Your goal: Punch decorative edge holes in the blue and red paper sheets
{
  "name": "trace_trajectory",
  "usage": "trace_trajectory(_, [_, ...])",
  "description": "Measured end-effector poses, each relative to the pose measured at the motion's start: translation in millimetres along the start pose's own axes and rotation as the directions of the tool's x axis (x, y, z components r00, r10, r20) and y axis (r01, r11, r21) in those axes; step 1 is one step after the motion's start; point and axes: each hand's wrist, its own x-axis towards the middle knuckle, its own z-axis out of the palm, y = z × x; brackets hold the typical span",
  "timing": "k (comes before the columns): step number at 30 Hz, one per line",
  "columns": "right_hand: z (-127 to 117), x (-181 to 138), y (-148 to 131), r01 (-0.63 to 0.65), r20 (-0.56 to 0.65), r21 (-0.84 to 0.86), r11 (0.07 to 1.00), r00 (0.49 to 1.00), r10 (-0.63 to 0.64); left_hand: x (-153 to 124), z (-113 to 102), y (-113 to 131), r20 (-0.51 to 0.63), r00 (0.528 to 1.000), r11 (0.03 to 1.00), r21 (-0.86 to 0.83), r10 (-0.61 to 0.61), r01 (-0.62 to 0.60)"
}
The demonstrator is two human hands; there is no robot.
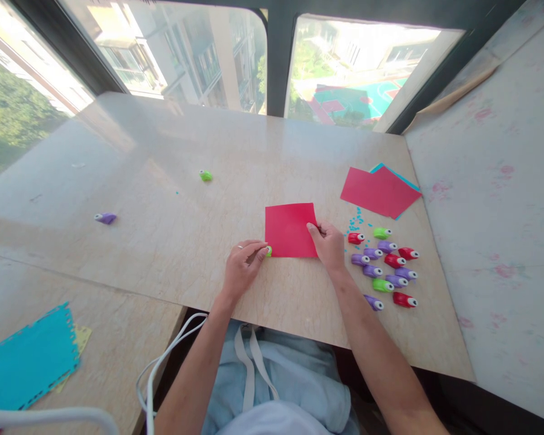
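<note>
A red sheet of paper (291, 231) lies in front of me on the stone-patterned counter. My right hand (329, 244) pinches its right edge, thumb on top. At the sheet's lower left corner, my left hand (246, 263) closes its fingers on a small green craft punch (269, 251), most of which the fingers hide. Whether the paper sits in the punch's slot I cannot tell. To the right of my right hand stand several small punches in red, purple and green, among them a red punch (356, 238). Tiny blue paper bits (356, 220) are scattered beside them.
More red sheets (381, 190) with blue ones beneath lie at the back right. A green punch (205, 175) and a purple punch (105, 218) stand apart on the left. Blue paper with punched edges (31, 356) lies lower left, near a white cable (152, 374). Windows border the back.
</note>
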Motion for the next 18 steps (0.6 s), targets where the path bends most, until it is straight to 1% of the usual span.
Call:
trace_trajectory(12, [-0.8, -0.7, -4.2, 0.002, 0.005, -0.009, 1.0, 1.0, -0.002, 0.4, 0.0, 1.9, 0.007, 1.0, 1.0, 0.0, -0.011, 0.011])
trace_trajectory(14, [-0.4, -0.8, -4.2, 0.0, 0.004, 0.001, 1.0, 1.0, 0.0, 0.3, 0.6, 1.9, -0.017, 1.0, 1.0, -0.017, -0.024, 0.024])
trace_trajectory(18, [0.0, -1.0, -3.9, -0.015, 0.006, 0.008, 1.0, 1.0, 0.015, -0.1, 1.2, 3.0, -0.122, 0.989, 0.996, -0.032, -0.089, 0.086])
